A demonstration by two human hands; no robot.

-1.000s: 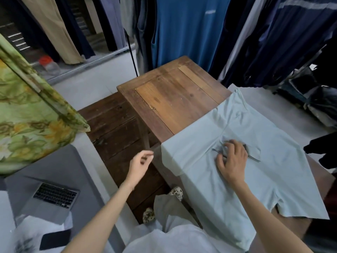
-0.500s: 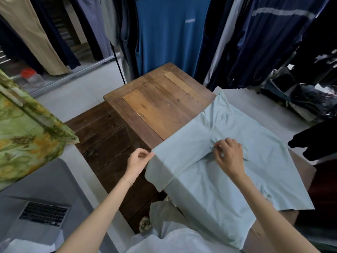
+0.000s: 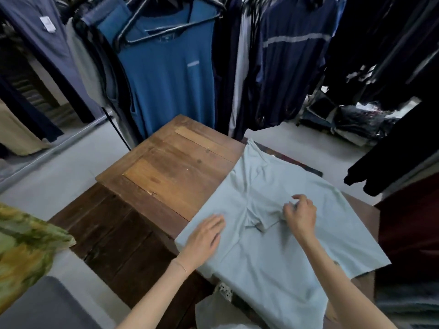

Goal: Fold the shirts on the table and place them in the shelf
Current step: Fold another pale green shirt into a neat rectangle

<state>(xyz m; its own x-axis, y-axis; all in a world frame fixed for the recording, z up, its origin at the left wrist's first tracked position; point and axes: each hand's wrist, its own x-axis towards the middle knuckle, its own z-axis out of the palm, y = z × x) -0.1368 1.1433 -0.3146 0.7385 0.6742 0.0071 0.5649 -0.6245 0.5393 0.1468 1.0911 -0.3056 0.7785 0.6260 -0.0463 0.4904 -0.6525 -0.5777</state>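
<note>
Pale blue cotton T-shirt (image 3: 273, 252), lower right of frame, spread over brown wooden table (image 3: 166, 176). Left hand (image 3: 204, 238) — a second ago off the cloth, now flat on its near-left edge, fingers straight. Right hand (image 3: 300, 216) still pinching a collar fold at centre. Smoothing stage; folding barely begun. Hem cut off below; shelf unseen; hanging garments behind blurred.

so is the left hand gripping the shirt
No, the left hand lies flat with straight fingers on the light blue shirt.
</note>
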